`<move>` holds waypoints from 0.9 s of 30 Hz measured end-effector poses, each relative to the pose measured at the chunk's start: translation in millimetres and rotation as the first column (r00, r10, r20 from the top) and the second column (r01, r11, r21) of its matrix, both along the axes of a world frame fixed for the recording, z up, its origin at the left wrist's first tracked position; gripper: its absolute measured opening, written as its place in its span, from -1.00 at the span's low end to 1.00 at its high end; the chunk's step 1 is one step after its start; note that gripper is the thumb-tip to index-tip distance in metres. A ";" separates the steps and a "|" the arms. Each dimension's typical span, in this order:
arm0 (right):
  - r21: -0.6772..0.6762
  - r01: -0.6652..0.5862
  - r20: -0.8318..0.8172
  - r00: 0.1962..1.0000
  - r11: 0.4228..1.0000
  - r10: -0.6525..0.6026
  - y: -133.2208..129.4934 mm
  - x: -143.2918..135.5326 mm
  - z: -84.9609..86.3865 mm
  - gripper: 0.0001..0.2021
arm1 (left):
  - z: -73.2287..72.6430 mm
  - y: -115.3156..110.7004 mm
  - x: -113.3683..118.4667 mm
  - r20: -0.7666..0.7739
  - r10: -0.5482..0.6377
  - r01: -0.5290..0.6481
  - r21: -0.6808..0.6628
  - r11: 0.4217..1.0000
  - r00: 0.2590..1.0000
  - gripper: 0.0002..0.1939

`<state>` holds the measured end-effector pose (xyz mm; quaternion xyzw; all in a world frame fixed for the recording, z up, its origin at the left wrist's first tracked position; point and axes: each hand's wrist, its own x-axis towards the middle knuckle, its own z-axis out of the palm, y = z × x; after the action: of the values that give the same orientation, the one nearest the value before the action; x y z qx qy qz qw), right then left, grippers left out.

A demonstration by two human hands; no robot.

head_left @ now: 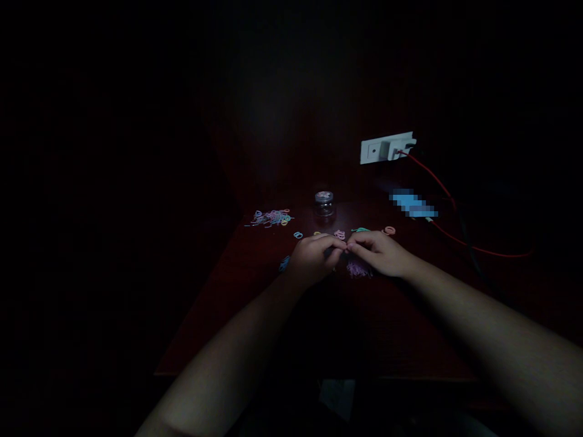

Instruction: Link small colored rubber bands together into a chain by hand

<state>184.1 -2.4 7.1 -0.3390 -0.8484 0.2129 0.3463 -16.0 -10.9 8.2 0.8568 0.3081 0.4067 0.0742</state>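
My left hand (316,258) and my right hand (380,252) meet over the dark red table, thumbs and fingertips pinched close together. Anything between the fingertips is too small and dim to make out. Below the right hand lies a purple heap of small loops (359,269), which look like hair ties. Blue loops (284,263) sit at the left hand's outer side, partly hidden. Just beyond the hands are a light blue loop pair (297,235), yellow loops (317,233), pink loops (339,234), green loops (361,229) and orange loops (388,230).
A mixed pile of coloured loops (272,218) lies at the table's far left. A small lidded clear jar (324,204) stands at the back. On the right, a pixelated blue phone-like object (413,204) joins a red cable (432,173) from a wall socket (376,150).
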 end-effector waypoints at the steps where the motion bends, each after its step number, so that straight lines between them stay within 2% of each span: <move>1: -0.003 0.001 0.004 1.000 1.000 -0.001 0.0 -0.3 0.0 -0.70 | 0.6 -1.0 0.1 -0.002 0.010 -0.010 -0.024 1.000 1.000 -0.88; 7: -0.032 -0.020 0.004 1.000 0.999 0.021 0.6 -0.9 -0.4 -0.69 | -0.1 -3.4 1.4 0.049 0.040 -0.033 -0.148 0.988 0.998 -0.88; 16: -0.060 -0.029 0.001 1.000 0.998 0.029 -0.8 -1.2 0.4 -0.71 | -0.1 -1.9 1.1 0.084 0.070 -0.055 -0.166 0.985 0.994 -0.88; 22: -0.129 -0.039 -0.117 0.993 0.991 0.024 -3.9 -2.3 0.0 -0.78 | -0.7 -2.6 2.1 0.098 0.080 -0.061 -0.178 0.982 0.992 -0.87; 27: -0.099 -0.022 -0.123 0.992 0.995 0.009 -4.7 -4.5 0.6 -0.81 | 0.8 -3.5 1.6 0.072 0.088 -0.074 -0.181 0.981 0.994 -0.88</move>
<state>179.7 -7.0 7.7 -0.3356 -0.8166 0.2781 0.3784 -14.5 -14.4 8.9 0.8166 0.3746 0.4141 0.1460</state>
